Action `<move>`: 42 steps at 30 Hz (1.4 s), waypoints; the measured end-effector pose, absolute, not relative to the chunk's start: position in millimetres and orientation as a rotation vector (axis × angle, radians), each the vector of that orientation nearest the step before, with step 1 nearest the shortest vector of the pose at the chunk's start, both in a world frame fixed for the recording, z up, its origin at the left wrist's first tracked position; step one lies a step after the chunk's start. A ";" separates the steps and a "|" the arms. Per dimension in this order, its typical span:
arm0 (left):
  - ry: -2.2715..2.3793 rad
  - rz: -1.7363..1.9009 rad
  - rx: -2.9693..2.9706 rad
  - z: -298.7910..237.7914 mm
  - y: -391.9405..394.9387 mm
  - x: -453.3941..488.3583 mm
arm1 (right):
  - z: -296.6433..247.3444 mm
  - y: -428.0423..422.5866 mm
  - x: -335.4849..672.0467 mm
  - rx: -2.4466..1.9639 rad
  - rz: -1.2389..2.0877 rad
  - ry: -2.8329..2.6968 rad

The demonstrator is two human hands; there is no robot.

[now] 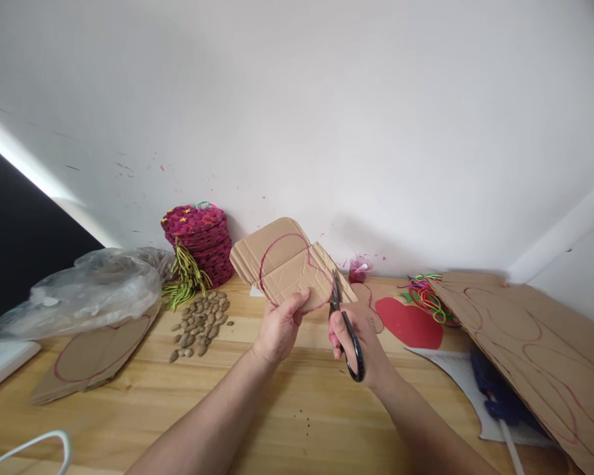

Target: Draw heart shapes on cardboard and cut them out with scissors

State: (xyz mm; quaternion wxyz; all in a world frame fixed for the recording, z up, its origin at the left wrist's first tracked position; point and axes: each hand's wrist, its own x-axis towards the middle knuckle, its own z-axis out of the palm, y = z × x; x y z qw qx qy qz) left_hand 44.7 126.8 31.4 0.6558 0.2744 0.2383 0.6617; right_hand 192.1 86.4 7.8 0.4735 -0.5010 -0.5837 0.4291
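Note:
My left hand (282,324) grips the lower edge of a piece of cardboard (287,260), thumb on the front face. A purple-red rounded outline is drawn on the cardboard, and fold creases run across it. My right hand (354,333) is closed around the black handles of a pair of scissors (347,330). The scissor blades point up and lie at the right part of the cardboard, near the drawn line. Both hands are held above the wooden table (277,422). The fingers of my left hand behind the cardboard are hidden.
Peanuts (200,323) lie left of my hands, before a purple tasselled stack (198,244). Farther left are a plastic bag (103,287) and marked cardboard (101,353). On the right are a red cutout (408,323), coloured cords (428,297), a large marked cardboard (534,343) and a blue glue gun (499,389).

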 end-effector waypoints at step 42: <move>0.587 1.483 0.656 40.8 131.7 34.0 | 1.0 83.5 189.9 -1.234 1.069 -1.381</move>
